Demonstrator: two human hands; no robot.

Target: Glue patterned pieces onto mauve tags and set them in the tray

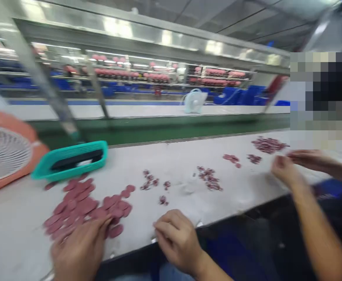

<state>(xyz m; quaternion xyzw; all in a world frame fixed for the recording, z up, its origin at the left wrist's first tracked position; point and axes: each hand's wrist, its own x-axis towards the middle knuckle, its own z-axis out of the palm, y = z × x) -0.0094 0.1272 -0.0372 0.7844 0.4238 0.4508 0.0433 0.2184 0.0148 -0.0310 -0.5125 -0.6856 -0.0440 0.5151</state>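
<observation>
Dark pink flat discs (pixel 84 206) lie in a loose, overlapping pile on the white tabletop at the left. My left hand (pixel 79 248) is at the near edge of this pile, its fingers closed at the rim of a disc. To its right, my right hand (pixel 178 240) is held just above the front edge of the table. Its fingers are curled together in a pinch, and whatever may be between them is hidden. Small dark red pieces (pixel 150 180) lie in little clusters beyond my right hand, with a larger cluster (pixel 209 178) farther right.
A teal basket (pixel 71 154) with something black inside stands behind the discs. At the left edge is an orange fan (pixel 27 144). On the right, a co-worker's hands (pixel 288 168) are near more red pieces (pixel 269 144). A metal frame (pixel 147 29) spans the back.
</observation>
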